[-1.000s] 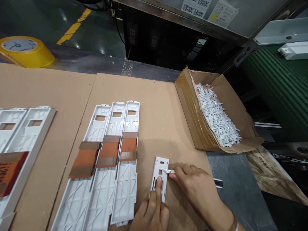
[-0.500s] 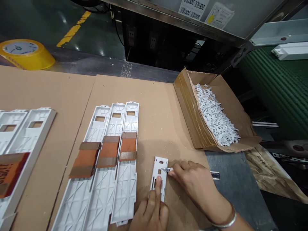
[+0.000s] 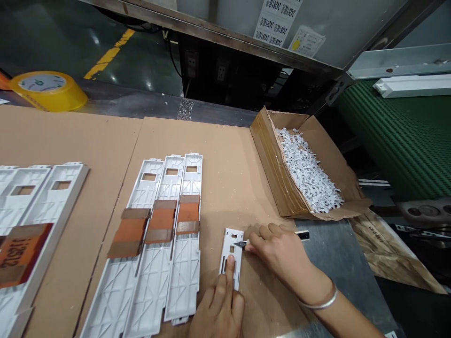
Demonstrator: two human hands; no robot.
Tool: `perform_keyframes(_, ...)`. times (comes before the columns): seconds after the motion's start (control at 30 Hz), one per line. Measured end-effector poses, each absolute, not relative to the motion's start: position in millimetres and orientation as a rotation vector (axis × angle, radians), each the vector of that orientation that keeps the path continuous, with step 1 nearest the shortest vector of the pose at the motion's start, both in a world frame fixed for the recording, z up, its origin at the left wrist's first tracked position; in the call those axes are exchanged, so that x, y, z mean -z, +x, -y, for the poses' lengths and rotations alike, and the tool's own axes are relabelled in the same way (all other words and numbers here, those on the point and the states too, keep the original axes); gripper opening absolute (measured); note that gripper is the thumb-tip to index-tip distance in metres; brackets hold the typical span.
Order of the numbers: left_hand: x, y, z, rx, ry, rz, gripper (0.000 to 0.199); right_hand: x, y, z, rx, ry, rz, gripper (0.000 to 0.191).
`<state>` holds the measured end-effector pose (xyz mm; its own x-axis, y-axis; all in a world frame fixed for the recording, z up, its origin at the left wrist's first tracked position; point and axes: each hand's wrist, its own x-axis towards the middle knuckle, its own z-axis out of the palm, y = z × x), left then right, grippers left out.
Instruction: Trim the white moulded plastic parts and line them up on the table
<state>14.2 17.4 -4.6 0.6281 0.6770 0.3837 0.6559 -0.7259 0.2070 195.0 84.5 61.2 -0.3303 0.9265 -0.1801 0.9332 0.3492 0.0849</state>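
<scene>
A small white plastic plate (image 3: 237, 258) with several cut-out holes lies on the cardboard sheet (image 3: 229, 159). My left hand (image 3: 220, 307) holds it down, its index finger stretched out onto the plate and the other fingers curled. In the fingers of my right hand (image 3: 278, 246) is a craft knife (image 3: 303, 235). Its pointed blade is at the plate's surface, beside a square hole near the far end. The knife's back end sticks out beyond the hand. Whether the blade cuts into the plastic I cannot tell.
Left of my hands lie three long white plastic panels (image 3: 183, 277) with orange-brown blocks across them. More panels (image 3: 63, 197) lie at far left. Yellow tape (image 3: 70, 96) sits at the back left. A cardboard box (image 3: 271, 164) of small white parts stands right, near a green conveyor (image 3: 398, 126).
The camera view has shifted slightly. The knife has tilted a little in my right hand, and its blade tip has moved slightly along the plate near the square hole. My left hand keeps its hold.
</scene>
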Motion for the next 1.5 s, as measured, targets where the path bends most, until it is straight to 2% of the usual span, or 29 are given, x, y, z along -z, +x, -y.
perform_keyframes(0.27, 4.1, 15.9, -17.9, -0.718, 2.784, -1.173, 0.015, -63.9, 199.8, -82.7, 0.357, 1.713, -2.384, 0.017)
perform_keyframes(0.5, 5.3, 15.8, -16.1, -0.689, 2.779, -1.19, 0.016, -52.7, 198.6, -73.3, 0.37, 1.792, -2.296, 0.014)
perform_keyframes(0.83, 1.5, 16.2, -18.8, -0.692, 2.812, -1.169, 0.021, -61.2, 205.3, -69.0, 0.882, 2.04, -2.134, 0.035)
perform_keyframes(1.03, 2.5, 16.4, -17.9, -0.679, 2.831, -1.172, 0.022, -54.2, 188.1, -67.0, 1.125, 2.236, -2.086, 0.021)
perform_keyframes(1.23, 4.9, 15.2, -15.8, -0.613, 2.872, -1.183, 0.02, -36.5, 167.7, -70.4, 1.023, 2.395, -1.917, 0.023)
perform_keyframes(1.33, 4.7, 14.8, -16.3, -0.612, 2.868, -1.173, 0.022, -32.8, 170.6, -74.7, 1.077, 2.434, -1.911, 0.015)
perform_keyframes(1.5, 3.0, 15.1, -18.2, -0.651, 2.858, -1.158, 0.02, -31.6, 180.2, -77.3, 1.154, 2.47, -1.933, 0.021)
